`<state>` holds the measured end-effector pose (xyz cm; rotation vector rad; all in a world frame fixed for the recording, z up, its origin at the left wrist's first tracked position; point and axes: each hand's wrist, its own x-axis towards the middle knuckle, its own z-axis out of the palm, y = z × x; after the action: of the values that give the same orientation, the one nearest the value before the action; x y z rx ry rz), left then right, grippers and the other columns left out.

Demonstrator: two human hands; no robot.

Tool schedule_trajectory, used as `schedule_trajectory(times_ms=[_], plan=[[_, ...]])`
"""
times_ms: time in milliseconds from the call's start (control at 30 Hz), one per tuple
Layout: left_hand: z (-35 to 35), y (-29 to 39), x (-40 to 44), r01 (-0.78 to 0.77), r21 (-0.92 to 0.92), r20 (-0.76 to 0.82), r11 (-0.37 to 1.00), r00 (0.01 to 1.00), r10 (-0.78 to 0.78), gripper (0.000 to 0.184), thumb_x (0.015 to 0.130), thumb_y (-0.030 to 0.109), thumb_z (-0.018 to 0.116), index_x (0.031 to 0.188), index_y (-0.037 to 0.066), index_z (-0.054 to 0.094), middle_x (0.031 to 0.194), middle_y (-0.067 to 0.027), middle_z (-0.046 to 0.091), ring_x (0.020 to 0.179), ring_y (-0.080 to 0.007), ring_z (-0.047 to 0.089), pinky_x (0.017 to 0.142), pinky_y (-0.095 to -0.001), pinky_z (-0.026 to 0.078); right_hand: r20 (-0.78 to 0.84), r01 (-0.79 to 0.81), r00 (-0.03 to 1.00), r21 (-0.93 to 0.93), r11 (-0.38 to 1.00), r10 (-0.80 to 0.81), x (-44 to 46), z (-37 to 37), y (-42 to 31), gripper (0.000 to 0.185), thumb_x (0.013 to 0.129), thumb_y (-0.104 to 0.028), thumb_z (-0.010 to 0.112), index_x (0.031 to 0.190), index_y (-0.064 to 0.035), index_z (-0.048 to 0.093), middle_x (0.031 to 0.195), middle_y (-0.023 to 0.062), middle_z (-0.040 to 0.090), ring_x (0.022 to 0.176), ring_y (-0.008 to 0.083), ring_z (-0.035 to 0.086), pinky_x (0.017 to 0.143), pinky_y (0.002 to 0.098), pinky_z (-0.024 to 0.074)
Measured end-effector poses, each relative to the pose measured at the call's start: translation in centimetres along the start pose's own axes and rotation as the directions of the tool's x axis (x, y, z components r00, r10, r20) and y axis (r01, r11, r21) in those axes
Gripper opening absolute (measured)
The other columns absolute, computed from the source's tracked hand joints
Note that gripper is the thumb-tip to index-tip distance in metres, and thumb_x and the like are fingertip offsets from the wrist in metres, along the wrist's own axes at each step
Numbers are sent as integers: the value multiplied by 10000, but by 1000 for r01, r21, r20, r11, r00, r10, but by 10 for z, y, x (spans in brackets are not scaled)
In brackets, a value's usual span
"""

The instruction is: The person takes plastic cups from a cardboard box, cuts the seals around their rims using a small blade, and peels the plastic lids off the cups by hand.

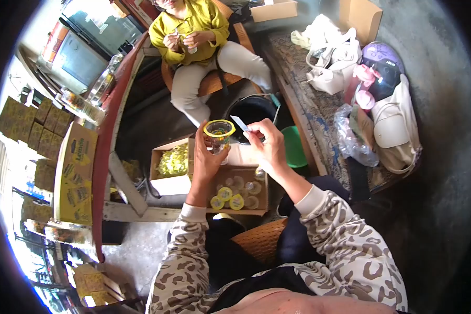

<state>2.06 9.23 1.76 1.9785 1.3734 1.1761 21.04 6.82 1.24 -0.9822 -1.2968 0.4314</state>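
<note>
My left hand (208, 161) is wrapped round a clear plastic cup (219, 140) with a yellow ring at its rim, held upright with the mouth toward me. Just right of that rim, my right hand (269, 146) pinches a flat pale cutter blade (239, 123), its tip pointing up and left. Blade and cup look slightly apart. Below my hands, a cardboard box (265, 196) holds several clear cups, some with yellow printed lids (236, 201). Left of it, a white-sided box (170, 186) is filled with yellow strips (172, 161).
Opposite me sits a person in a yellow top (193, 23), hands on a small cup. A black bucket (252, 110) and a green basin (294, 147) stand by a wooden bench (311, 120) carrying bags and a white cap (391, 131). A red-edged table (105, 141) with cartons is left.
</note>
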Motion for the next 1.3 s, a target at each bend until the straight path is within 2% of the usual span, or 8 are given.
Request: schedule_trajectory(times_ms=[33,133,300,467,567,667,967,1300], plan=[[-6,3,-14,101,-23,-6,995,995,-101,908,699,51,813,1467,50,330,1117,-133,596,900,-194,616,786,-327,531,31,-21,999,13,1000,20,-3,2,-1,133,821,16,703,914,-25,617,823,96,599,714,246,636,631,353,517],[-14,8,-43,78,17,-81,997,994,-76,916,689,61,831,1456,50,329,1219,-161,540,952,-197,601,784,-332,538,109,-52,993,36,998,48,-14,8,-9,133,823,0,709,924,-31,629,833,96,602,734,258,641,646,358,525],[-18,28,-65,40,-141,-102,989,993,-55,917,729,-14,812,1454,51,255,1247,-193,537,1118,-247,595,930,-357,522,204,-67,978,72,995,51,-25,14,-15,127,836,5,710,930,-35,634,839,93,605,741,236,656,630,333,536],[-21,25,-80,46,-93,-113,995,992,-56,934,740,-14,812,1458,61,220,1273,-227,533,1152,-290,598,985,-394,497,242,-143,965,163,976,101,-31,16,-16,114,877,-30,714,965,-16,643,873,64,633,729,142,635,626,281,517],[-24,19,-80,24,96,-113,995,993,-14,997,703,6,851,1467,66,212,1289,-236,513,1143,-291,598,962,-400,526,446,-553,806,331,764,390,-34,16,-11,120,904,-35,700,1013,-8,660,921,5,629,745,42,534,677,208,462],[-24,30,-78,52,63,-99,997,994,-46,1004,699,18,859,1476,70,226,1252,-222,564,1120,-299,626,952,-403,525,527,-670,733,452,589,431,-34,15,-11,88,915,-1,674,999,-16,657,934,9,627,846,41,540,777,204,459],[-23,20,-76,36,153,-80,988,996,-24,985,705,46,867,1473,64,251,1228,-190,602,1114,-293,642,951,-397,530,646,-769,623,404,495,441,-27,7,-15,95,920,-20,681,1000,-44,637,957,-17,618,915,59,568,840,230,473],[-28,32,-76,66,-82,36,994,997,-63,932,728,211,895,1435,37,313,1212,-193,611,1143,-284,617,962,-398,513,638,-761,618,336,555,460,-25,5,-14,130,885,-50,733,970,-38,635,921,-25,616,862,41,564,792,212,462]])
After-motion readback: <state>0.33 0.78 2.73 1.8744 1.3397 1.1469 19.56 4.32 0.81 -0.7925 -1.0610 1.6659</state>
